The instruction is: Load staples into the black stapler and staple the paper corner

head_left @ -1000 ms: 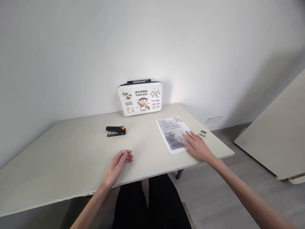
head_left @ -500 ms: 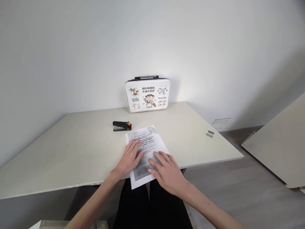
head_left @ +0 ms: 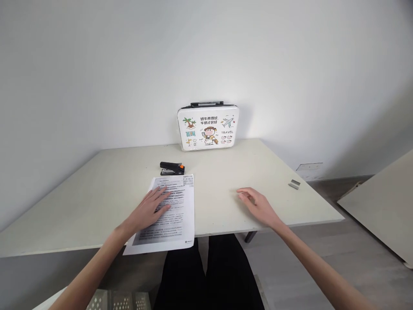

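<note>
My left hand (head_left: 151,211) lies flat on a printed sheet of paper (head_left: 177,228), fingers spread and pressing it to the table. The sheet's lower edge hangs past the table's front edge. Off to the right, my right hand (head_left: 258,207) is over the bare tabletop, its fingers loosely bent and nothing visible in it. Just beyond the top of the paper lies a black stapler (head_left: 171,168) with an orange part at its right end. Two small grey strips, which look like staples (head_left: 294,184), rest near the table's right edge.
A white cartoon-printed case (head_left: 209,129) with a black handle stands against the wall at the back of the table (head_left: 97,193). To the right is another pale panel or tabletop (head_left: 383,206). A perforated container (head_left: 121,299) is below at the lower left.
The paper has shifted left and turned, with my left hand on it. My right hand has come off the paper and moved right. The view has swung slightly left.
</note>
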`<state>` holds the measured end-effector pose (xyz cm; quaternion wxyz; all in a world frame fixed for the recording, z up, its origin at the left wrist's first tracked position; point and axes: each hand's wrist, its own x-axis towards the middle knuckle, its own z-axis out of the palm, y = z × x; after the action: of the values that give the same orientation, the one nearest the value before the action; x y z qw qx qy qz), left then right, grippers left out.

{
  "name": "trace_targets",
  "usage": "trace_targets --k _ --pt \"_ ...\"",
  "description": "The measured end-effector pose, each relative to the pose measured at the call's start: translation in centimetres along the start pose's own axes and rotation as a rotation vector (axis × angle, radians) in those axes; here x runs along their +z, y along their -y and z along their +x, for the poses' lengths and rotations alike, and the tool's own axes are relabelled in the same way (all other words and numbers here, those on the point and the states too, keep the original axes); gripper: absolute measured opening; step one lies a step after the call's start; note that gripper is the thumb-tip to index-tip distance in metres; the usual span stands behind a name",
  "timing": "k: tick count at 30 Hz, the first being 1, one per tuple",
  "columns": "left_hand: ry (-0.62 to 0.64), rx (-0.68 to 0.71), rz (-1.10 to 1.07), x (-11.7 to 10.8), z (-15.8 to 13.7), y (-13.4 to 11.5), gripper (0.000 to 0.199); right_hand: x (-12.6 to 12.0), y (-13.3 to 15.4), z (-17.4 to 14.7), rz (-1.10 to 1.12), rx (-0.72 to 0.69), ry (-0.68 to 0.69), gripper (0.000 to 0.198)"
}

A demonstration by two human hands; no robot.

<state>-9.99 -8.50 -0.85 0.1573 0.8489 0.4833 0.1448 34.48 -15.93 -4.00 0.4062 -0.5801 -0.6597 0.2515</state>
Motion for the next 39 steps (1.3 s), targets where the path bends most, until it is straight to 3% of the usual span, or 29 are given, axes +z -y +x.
trace_targets --k 4,8,11,14,17,20,23,27,32,39 --pt "-0.198 0.065 0.087 -1.2 2.5 -0.9 0.053 -0.1 -1.0 0.4 0.094 0.115 -0.007 0.038" --pt "-0.303 0.083 0.259 -3.6 8.6 -1.5 0.048 0.1 -1.2 0.2 0.048 0.06 0.023 0.038" --pt "-0.167 0.025 0.4 -5.2 13.5 -0.9 0.048 0.0 -1.3 0.1 0.042 0.057 0.012 0.039" --pt "-0.027 0.01 0.424 -6.2 16.6 -0.2 0.041 -0.1 -1.1 0.1 0.06 0.063 0.009 0.039" --pt "0.034 -0.007 0.456 -6.6 17.2 -0.1 0.035 -0.3 -0.7 0.2 0.087 0.07 0.02 0.038" --pt "-0.01 -0.003 0.489 -6.8 16.2 -1.3 0.033 -0.5 -0.4 0.1 0.113 0.073 0.035 0.038" --pt "-0.083 0.054 0.495 -6.7 14.5 -4.0 0.037 -0.5 -0.4 0.2 0.14 0.076 0.033 0.037" --pt "-0.116 0.217 0.344 -4.9 12.3 -9.4 0.035 -0.4 -0.7 0.2 0.189 0.098 0.02 0.037" --pt "-0.057 0.363 0.242 0.2 10.6 -15.4 0.028 -0.4 -0.7 0.4 0.281 0.113 -0.044 0.041" --pt "-0.041 0.457 0.141 6.2 10.1 -19.3 0.021 -0.6 -0.7 0.6 0.332 0.145 -0.121 0.042"
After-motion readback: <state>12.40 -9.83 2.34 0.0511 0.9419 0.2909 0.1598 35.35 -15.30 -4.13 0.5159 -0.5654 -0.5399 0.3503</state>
